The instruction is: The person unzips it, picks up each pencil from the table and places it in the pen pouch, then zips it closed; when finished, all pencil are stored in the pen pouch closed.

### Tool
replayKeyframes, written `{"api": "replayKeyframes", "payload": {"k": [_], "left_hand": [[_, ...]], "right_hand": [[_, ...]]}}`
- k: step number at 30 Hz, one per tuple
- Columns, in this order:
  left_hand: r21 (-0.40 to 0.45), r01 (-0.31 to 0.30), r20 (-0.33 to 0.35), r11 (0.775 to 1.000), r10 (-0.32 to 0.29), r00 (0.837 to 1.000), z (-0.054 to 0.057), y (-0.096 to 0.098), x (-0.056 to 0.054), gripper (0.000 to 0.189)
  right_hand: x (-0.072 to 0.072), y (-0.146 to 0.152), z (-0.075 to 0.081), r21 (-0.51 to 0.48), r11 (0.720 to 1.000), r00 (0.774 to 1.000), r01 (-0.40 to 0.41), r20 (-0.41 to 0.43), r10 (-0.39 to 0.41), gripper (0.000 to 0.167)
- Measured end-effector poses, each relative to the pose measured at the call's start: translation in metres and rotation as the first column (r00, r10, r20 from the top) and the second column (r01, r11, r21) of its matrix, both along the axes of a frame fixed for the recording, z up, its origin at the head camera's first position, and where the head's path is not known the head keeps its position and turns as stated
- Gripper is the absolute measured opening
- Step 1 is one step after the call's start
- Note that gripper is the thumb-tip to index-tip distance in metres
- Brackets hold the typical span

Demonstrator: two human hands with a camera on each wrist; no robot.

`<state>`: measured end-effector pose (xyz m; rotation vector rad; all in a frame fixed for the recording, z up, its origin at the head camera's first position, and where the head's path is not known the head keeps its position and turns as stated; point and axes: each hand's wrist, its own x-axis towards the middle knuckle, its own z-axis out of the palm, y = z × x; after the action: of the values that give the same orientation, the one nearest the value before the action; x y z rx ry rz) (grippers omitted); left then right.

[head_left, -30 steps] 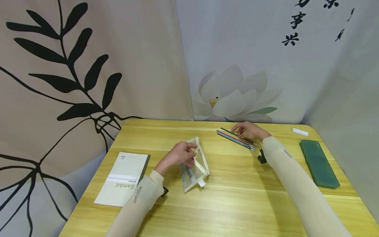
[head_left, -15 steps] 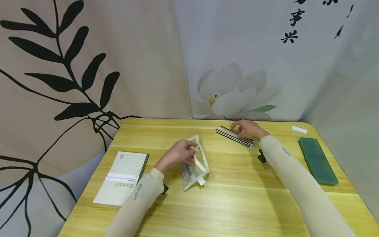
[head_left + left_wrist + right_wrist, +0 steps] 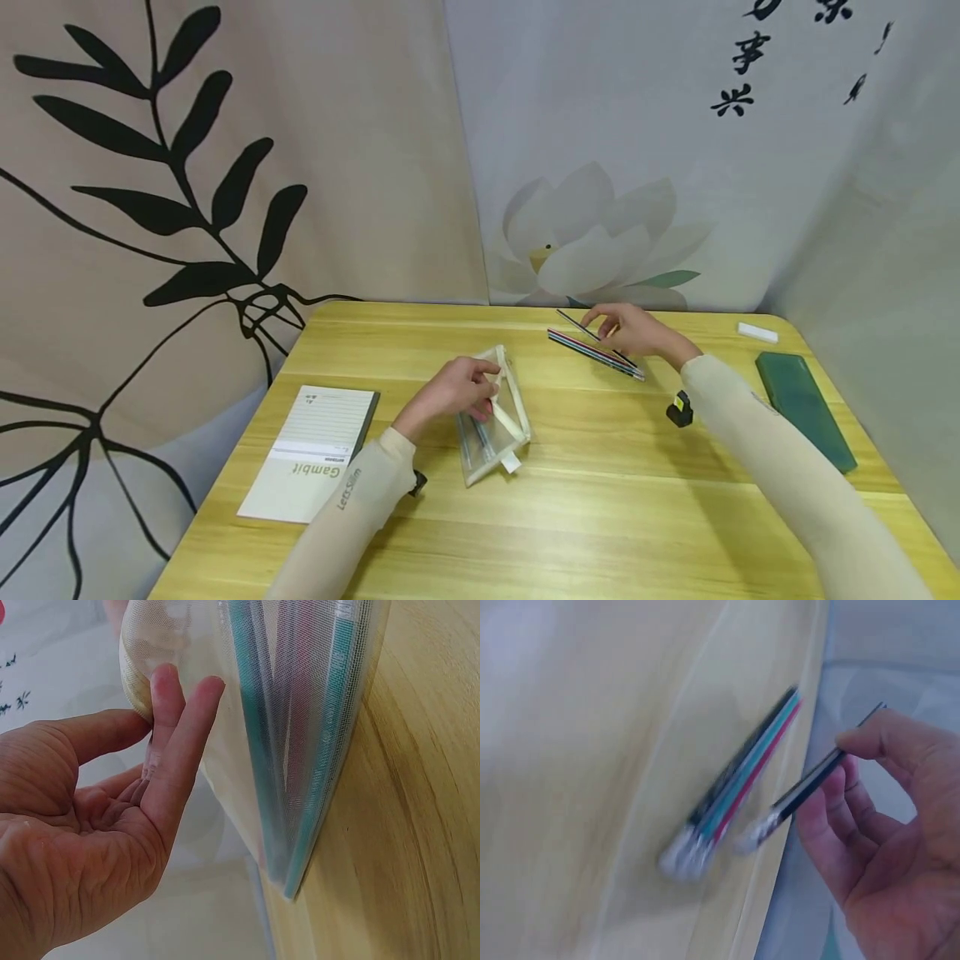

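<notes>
My left hand [image 3: 454,390] pinches the edge of a cream mesh pencil pouch [image 3: 480,462] between thumb and finger. In the left wrist view the pouch [image 3: 292,750] stands tilted over the table, and long teal and pink stripes show through its mesh. With thumb and fingertips, my right hand [image 3: 636,330] pinches a thin dark pencil [image 3: 810,781] with a whitish end, at a slant. Just beside it several more pencils [image 3: 754,765], black, teal and red, lie together on the table with their pale ends aligned. The right wrist view is blurred.
An open notebook [image 3: 307,450] lies at the left of the wooden table [image 3: 570,525]. On the right are a dark green case [image 3: 806,408], partly behind my right sleeve, and a small white block [image 3: 757,332]. A printed curtain [image 3: 375,167] hangs behind the table's far edge.
The far end of the dark pencil has risen away from the others as my right hand lifts it. My right wrist and forearm have swung right. The left hand and pouch stay put.
</notes>
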<state>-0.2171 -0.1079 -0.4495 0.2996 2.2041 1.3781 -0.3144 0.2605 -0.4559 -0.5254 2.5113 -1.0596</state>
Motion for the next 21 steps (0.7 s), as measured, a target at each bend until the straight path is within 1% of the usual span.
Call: {"api": "replayKeyframes", "payload": {"k": [2,5,8,10,15,16,19,21], "left_hand": [[-0.001,-0.005,-0.003,1.0,0.004,1.0,-0.001,-0.001,0.0,0.048],[-0.002,-0.011,-0.004,1.0,0.011,1.0,-0.002,-0.002,-0.001,0.049],[0.001,-0.016,0.0,1.0,0.016,1.0,-0.001,-0.003,-0.001,0.048],[0.003,-0.014,-0.001,1.0,0.014,1.0,-0.002,-0.004,0.0,0.049],[0.017,0.001,-0.009,1.0,0.0,1.0,-0.003,-0.004,0.0,0.049],[0.018,0.0,-0.006,1.0,0.0,1.0,-0.002,-0.004,0.001,0.049],[0.019,-0.007,0.005,1.0,0.007,1.0,-0.001,-0.003,0.002,0.049],[0.019,-0.014,0.009,1.0,0.014,1.0,0.0,-0.003,0.002,0.049]], "right_hand": [[0.006,-0.009,0.005,-0.081,0.997,0.998,-0.004,0.059,0.009,0.042],[0.015,-0.024,0.009,-0.194,0.981,0.988,0.012,0.155,0.019,0.044],[0.025,-0.042,0.01,-0.28,0.959,0.969,0.037,0.246,0.034,0.045],[0.032,-0.053,0.007,-0.33,0.941,0.951,0.074,0.308,0.033,0.045],[0.053,-0.078,-0.003,-0.379,0.904,0.904,0.198,0.428,-0.018,0.049],[0.057,-0.083,-0.006,-0.377,0.9,0.896,0.217,0.444,-0.03,0.049],[0.067,-0.095,-0.012,-0.379,0.881,0.862,0.282,0.504,-0.06,0.048],[0.074,-0.102,-0.015,-0.377,0.875,0.844,0.303,0.533,-0.063,0.048]]}}
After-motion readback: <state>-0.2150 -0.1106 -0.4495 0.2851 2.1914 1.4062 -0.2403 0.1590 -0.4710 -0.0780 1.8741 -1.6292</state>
